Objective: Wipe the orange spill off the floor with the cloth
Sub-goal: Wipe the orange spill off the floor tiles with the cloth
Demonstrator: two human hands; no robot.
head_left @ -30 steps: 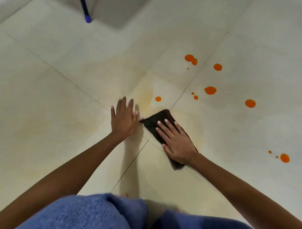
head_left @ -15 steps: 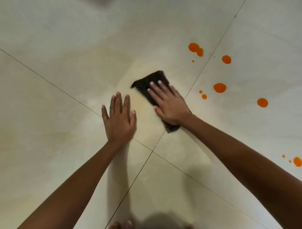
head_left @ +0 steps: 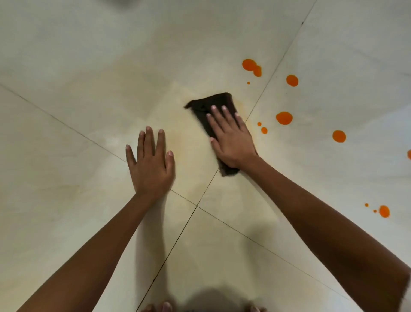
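Note:
A dark brown cloth (head_left: 208,104) lies flat on the pale tiled floor (head_left: 89,66). My right hand (head_left: 231,138) presses down on it, fingers spread, covering its middle. My left hand (head_left: 151,162) rests flat on the bare floor to the cloth's left, holding nothing. Several orange drops lie to the right of the cloth: a double drop (head_left: 251,66) beyond it, one drop (head_left: 284,118) just past the tile joint, another (head_left: 339,136) farther right, and a small group (head_left: 384,211) near my right forearm. A faint yellowish smear (head_left: 184,138) stains the floor between my hands.
Dark tile joints cross just below my hands (head_left: 196,206). My toes (head_left: 164,307) show at the bottom edge. A grey shadow (head_left: 120,1) sits at the top edge.
My right hand pushed the cloth away from me over the single orange drop near the tile joint, which is gone. The view shifted downward; my left hand stayed flat on the floor.

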